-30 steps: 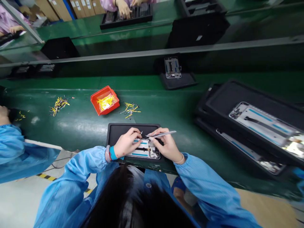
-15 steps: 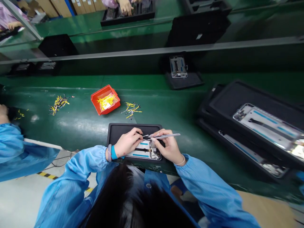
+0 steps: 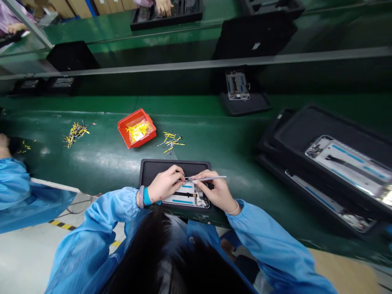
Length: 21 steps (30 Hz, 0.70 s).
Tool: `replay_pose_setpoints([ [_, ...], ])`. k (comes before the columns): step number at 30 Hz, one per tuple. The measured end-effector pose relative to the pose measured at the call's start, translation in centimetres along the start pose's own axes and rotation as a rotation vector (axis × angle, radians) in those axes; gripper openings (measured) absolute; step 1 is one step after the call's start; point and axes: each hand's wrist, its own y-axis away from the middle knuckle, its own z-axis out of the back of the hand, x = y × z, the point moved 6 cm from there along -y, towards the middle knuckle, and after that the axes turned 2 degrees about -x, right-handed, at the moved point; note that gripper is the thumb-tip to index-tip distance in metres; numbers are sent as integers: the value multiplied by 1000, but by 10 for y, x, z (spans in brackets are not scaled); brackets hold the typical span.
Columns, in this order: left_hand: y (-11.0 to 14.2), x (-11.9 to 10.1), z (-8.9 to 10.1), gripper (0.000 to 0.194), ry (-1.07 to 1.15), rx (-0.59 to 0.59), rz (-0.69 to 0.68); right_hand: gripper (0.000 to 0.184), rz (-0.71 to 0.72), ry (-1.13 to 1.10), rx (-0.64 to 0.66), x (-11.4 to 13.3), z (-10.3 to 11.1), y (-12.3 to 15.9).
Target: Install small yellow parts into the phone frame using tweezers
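A phone frame (image 3: 183, 196) with blue strips and a dark ribbon lies in a black tray (image 3: 150, 168) at the front of the bench. Closed around a pair of slim metal tweezers (image 3: 211, 178) is my right hand (image 3: 218, 191), over the frame's right end. The tweezers' tips point left, at the frame's far edge. My left hand (image 3: 167, 182) has its fingers pinched together at that same edge, close to the tips. Whatever small part lies between those fingers is hidden. Its wrist wears a blue band (image 3: 147, 196).
Beyond the tray stand a red bin (image 3: 136, 129) of yellow pieces and a loose pile of small yellow-and-black strips (image 3: 171, 142). Another strip pile (image 3: 76, 134) lies left. Stacked black trays (image 3: 294, 130) with phone frames fill the right. A co-worker's blue sleeve (image 3: 14, 175) is at left.
The tweezers have tilted to lie flatter, their rear end now lower and farther left. My left hand keeps its place. The view has shifted slightly.
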Motion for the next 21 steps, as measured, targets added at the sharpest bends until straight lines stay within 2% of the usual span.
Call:
replay_pose_setpoints([
  [6,-2,2,6,7,82,-1,-101,15,10,7,40,2,0,-4],
  [10,6,-2,5,18,-119,106,-214,16,13,48,59,1,-2,-2],
  [15,15,-7,5,26,-376,175,-336,14,14,45,46,-1,-3,1],
  [21,16,-7,1,27,-511,203,-372,18,-14,40,25,-3,-2,1],
])
